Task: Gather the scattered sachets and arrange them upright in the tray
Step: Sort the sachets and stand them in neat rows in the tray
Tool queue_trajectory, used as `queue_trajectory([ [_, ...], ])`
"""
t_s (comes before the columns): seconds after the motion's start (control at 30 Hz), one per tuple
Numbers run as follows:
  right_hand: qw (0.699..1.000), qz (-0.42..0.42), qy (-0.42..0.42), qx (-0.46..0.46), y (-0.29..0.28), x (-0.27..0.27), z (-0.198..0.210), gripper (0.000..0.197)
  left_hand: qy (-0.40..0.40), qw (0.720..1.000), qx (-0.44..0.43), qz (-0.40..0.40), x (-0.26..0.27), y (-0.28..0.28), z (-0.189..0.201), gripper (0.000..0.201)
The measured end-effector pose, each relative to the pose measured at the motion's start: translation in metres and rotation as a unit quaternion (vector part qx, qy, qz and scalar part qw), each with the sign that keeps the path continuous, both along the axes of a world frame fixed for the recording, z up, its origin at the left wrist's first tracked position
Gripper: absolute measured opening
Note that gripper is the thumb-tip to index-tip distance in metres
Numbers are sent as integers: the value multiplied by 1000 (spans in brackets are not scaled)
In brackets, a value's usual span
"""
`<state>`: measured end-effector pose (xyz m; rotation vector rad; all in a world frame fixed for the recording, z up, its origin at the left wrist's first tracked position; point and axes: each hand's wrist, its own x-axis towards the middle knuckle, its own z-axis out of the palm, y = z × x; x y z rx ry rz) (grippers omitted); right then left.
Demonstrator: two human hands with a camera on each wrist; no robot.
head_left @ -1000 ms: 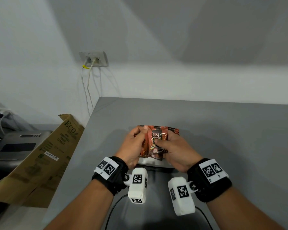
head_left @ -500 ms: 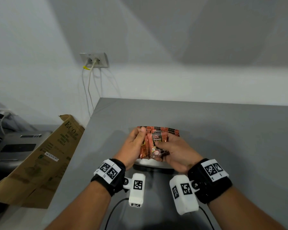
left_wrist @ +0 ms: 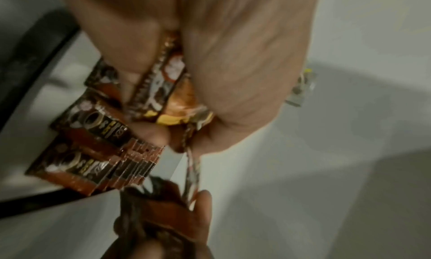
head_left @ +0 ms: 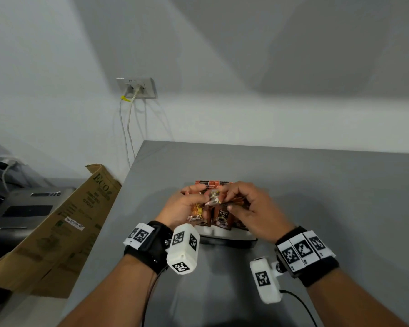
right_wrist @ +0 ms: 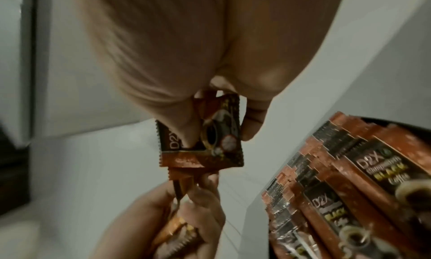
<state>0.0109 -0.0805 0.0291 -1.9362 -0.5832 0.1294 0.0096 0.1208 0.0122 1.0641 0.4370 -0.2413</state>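
Now lifted off the stack since a second ago: one brown foil coffee sachet (right_wrist: pixel 217 134), pinched by right hand (head_left: pixel 250 208). Left hand (head_left: pixel 182 206) grips several sachets (left_wrist: pixel 168 93) above white tray (head_left: pixel 222 233), mid-desk.

A grey table (head_left: pixel 316 185) carries a white, dark-based tray (head_left: pixel 224 238) near its front edge, with two black cables (head_left: pixel 300 303) trailing on the surface.
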Motion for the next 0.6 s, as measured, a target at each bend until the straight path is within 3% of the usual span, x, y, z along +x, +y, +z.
queue_trajectory([
  [0.07, 989, -42, 98, 100, -3, 3, -4, 22, -42, 997, 49, 47, -1, -1, 3, 34],
  [0.1, 968, -65, 163, 181, -4, 4, -6, 22, -57, 994, 72, 61, -1, 0, 3, 36],
  [0.17, 895, -96, 287, 329, -1, 3, -10, 25, -81, 988, 113, 66, -3, -2, 5, 39],
  [0.23, 858, -105, 345, 366, 6, 1, -10, 28, -109, 983, 141, 43, -7, -7, 7, 39],
  [0.37, 866, -107, 358, 332, 21, -2, -7, 23, -140, 981, 129, -14, -13, -21, 7, 41],
  [0.5, 867, -140, 345, 330, 18, 1, -2, 25, -84, 995, -42, -14, -15, -17, 6, 48],
  [0.6, 867, -110, 354, 332, 7, 0, 3, 27, -68, 996, -63, -17, -16, -9, 5, 37],
])
